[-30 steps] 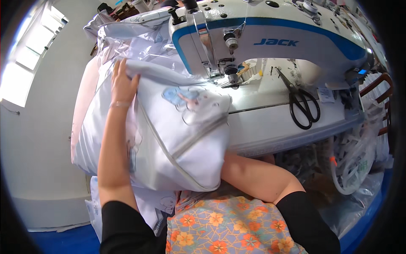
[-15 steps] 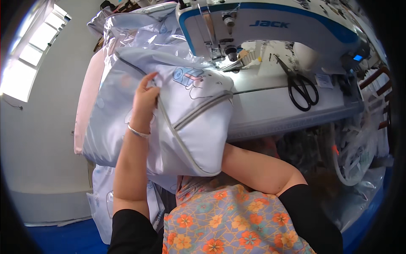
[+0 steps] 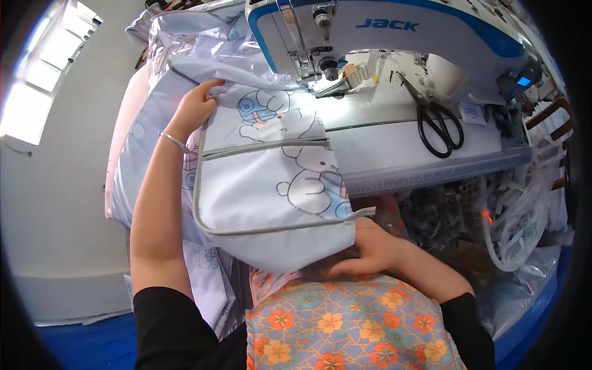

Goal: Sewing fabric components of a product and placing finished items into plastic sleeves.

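White fabric panels [image 3: 259, 185] with cartoon bear prints and grey edge binding [image 3: 277, 229] spread from the sewing machine [image 3: 382, 31] towards my lap. At the panel's upper left, my left hand [image 3: 196, 110] is closed on the fabric beside the grey-bound edge, its index finger reaching along the cloth. My right hand [image 3: 376, 250] is at the lower right corner, by the loose end of the binding. Its thumb points left below the cloth. The other fingers are partly hidden at the fabric edge, so their grip is unclear. The fabric's upper part lies beside the lit needle area.
Black-handled scissors [image 3: 435, 123] lie on the machine table [image 3: 425, 151], right of the needle area. Clear plastic-wrapped fabric [image 3: 185, 31] is piled behind on the left. Plastic bags [image 3: 518, 216] hang at the right, near dark scraps below the table. A window [image 3: 37, 98] is far left.
The panel has turned and flattened, showing more bear prints and its lower binding. My right hand has come out from underneath to the lower right corner. My left hand has shifted left and up.
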### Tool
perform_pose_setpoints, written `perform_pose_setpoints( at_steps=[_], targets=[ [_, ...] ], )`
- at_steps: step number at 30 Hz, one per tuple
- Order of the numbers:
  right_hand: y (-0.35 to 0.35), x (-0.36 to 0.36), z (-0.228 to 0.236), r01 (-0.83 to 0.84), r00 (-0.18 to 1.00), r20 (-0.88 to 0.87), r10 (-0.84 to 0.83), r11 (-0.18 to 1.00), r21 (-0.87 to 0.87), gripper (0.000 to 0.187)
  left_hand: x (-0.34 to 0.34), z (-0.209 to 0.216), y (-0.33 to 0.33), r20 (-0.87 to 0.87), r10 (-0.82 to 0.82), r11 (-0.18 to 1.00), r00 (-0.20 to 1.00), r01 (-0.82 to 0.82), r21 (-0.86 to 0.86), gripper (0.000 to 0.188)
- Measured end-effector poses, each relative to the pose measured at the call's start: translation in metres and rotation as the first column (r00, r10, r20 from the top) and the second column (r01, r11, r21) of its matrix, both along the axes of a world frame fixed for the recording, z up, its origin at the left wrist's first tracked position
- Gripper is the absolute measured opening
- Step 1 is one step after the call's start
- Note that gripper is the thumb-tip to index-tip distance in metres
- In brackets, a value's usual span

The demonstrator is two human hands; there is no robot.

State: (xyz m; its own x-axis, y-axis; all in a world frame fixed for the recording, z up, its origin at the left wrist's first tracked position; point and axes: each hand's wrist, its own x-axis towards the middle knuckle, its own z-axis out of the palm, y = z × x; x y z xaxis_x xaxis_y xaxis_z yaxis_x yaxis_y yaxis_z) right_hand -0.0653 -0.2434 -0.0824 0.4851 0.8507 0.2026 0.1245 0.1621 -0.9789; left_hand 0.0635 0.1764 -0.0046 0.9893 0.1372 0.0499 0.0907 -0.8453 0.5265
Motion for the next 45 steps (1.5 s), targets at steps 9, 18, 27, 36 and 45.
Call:
perform_pose_setpoints(
  at_steps=[9,18,27,36,45],
  targets=[
    [0.113,-0.045,-0.054,-0.495,0.854,0.049,0.518,0.837,-0.232,0.051,0.021,0.012,-0.02,-0.2,-0.065,0.815,0.978,0.167,0.555,0.052],
    [0.029,0.024,0.033,-0.193,0.663,0.111,0.74,0.312,-0.93,0.034,-0.04,-0.054,-0.029,0.292,0.063,0.885,0.954,-0.189,0.426,0.064],
    [0.156,0.112,0.042,0.293,0.483,0.859,0.168,0.894,-0.34,0.055,-0.028,-0.01,-0.011,0.447,-0.156,0.906,0.881,-0.053,0.42,0.041],
    [0.164,0.115,0.023,0.282,0.472,0.877,0.088,0.927,-0.245,0.058,0.107,0.068,0.081,-0.28,0.335,0.689,0.9,-0.031,0.724,0.044],
    [0.168,0.113,0.025,0.31,0.5,0.866,0.013,0.931,-0.193,0.06,0.129,-0.02,0.115,-0.097,0.447,0.709,0.889,-0.286,0.645,0.029]
  ],
)
